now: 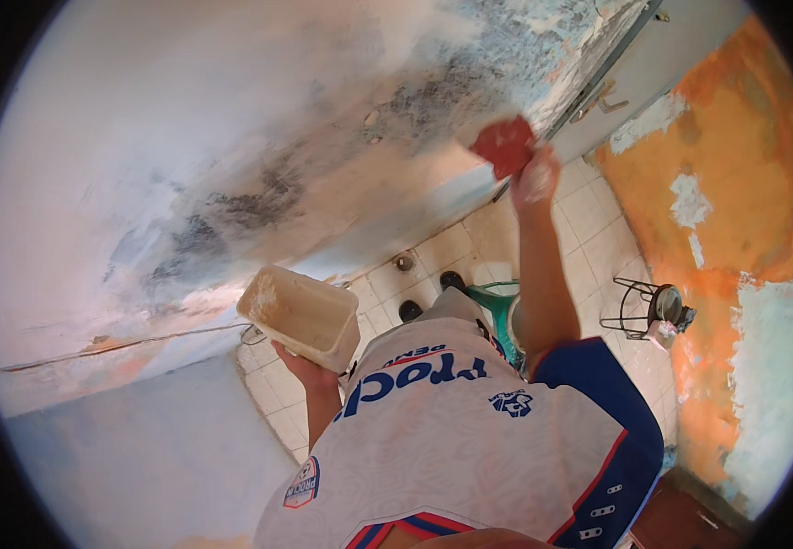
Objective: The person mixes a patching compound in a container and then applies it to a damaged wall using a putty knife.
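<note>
My left hand (pixel 307 368) supports a cream rectangular plastic tub (pixel 332 316) from below, its fingers partly hidden under it. The tub is tilted, with whitish smears on its inner walls. Raised close to the patchy wall (pixel 342 156), my right hand (pixel 536 176) is closed around a flat red putty spreader (pixel 504 146). Whitish residue marks both this hand and the spreader. Motion blurs them a little, and I cannot tell whether the spreader touches the wall.
A grey door (pixel 657 64) with a handle stands beyond my right hand. On the tiled floor (pixel 589 215) are a black metal stool (pixel 634 309) with things on top and a green object (pixel 497 300) beside my legs. An orange wall (pixel 744 174) with pale patches rises at right.
</note>
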Tool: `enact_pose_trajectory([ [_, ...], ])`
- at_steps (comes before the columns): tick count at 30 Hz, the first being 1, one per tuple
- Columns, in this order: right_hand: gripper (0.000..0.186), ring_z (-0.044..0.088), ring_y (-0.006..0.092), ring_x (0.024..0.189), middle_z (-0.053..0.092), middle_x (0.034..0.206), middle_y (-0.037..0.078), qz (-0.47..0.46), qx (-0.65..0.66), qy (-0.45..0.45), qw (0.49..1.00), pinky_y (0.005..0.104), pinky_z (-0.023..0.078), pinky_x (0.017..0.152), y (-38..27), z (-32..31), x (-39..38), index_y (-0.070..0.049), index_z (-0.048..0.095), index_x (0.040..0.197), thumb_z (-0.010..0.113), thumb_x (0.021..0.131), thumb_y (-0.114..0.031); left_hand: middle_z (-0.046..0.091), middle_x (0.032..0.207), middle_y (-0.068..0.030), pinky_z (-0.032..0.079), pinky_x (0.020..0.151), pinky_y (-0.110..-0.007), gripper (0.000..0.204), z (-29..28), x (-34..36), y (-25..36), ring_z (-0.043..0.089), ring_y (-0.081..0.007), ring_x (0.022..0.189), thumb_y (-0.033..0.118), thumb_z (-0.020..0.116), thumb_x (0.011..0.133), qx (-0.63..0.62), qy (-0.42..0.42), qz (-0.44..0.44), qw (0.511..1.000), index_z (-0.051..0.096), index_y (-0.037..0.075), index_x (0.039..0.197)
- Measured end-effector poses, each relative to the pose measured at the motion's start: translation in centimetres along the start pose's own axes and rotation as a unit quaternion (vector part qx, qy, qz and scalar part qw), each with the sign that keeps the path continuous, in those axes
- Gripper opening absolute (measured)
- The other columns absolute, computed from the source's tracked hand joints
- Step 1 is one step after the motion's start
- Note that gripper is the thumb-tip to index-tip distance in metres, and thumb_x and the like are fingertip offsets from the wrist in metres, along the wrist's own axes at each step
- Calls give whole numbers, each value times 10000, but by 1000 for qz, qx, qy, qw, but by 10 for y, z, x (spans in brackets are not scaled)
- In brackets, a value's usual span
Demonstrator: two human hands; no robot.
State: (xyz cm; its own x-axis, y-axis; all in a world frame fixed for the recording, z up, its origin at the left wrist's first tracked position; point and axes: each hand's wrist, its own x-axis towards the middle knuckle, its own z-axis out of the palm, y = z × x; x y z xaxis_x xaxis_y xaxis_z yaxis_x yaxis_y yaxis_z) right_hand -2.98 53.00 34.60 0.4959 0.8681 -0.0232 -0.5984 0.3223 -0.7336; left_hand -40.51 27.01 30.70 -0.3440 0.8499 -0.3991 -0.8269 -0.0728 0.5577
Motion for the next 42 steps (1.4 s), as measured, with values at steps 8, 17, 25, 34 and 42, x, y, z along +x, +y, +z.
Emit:
enact_pose_trajectory([
  [8,324,645,179,650,649,811,111,99,-169,89,977,383,572,535,202,-100,7,55,608,944,580,996,-263,388,1541,-88,356,1152,-483,717,-12,10,4,400,-324,1392,638,254,1007,-22,-27,-36,999,315,157,1536],
  [17,98,668,235,717,657,852,132,-25,13,-91,995,374,575,674,-71,108,-51,-14,537,803,537,881,-73,384,1550,-78,343,1162,-462,699,-35,16,4,392,-314,1402,625,265,1015,-50,-28,-38,998,312,164,1538],
  [25,186,660,204,697,655,872,91,55,-229,-20,972,360,591,571,141,-140,-14,4,576,1001,511,997,-170,371,1561,-76,333,1168,-462,687,-33,23,4,387,-309,1407,608,259,1023,-60,-17,-19,998,301,161,1543],
  [34,288,699,312,674,674,829,184,141,-101,-10,985,405,621,596,197,-69,12,59,596,934,486,1004,-198,386,1548,-92,343,1160,-469,680,-63,5,15,398,-323,1397,602,253,1025,-53,54,-40,996,305,160,1539],
  [42,274,702,304,828,690,992,162,49,36,-86,994,419,574,652,-8,69,-60,20,591,1063,527,867,-160,414,1524,-88,357,1153,-458,683,-52,1,15,415,-312,1381,609,281,1020,-35,50,-56,997,330,150,1523],
])
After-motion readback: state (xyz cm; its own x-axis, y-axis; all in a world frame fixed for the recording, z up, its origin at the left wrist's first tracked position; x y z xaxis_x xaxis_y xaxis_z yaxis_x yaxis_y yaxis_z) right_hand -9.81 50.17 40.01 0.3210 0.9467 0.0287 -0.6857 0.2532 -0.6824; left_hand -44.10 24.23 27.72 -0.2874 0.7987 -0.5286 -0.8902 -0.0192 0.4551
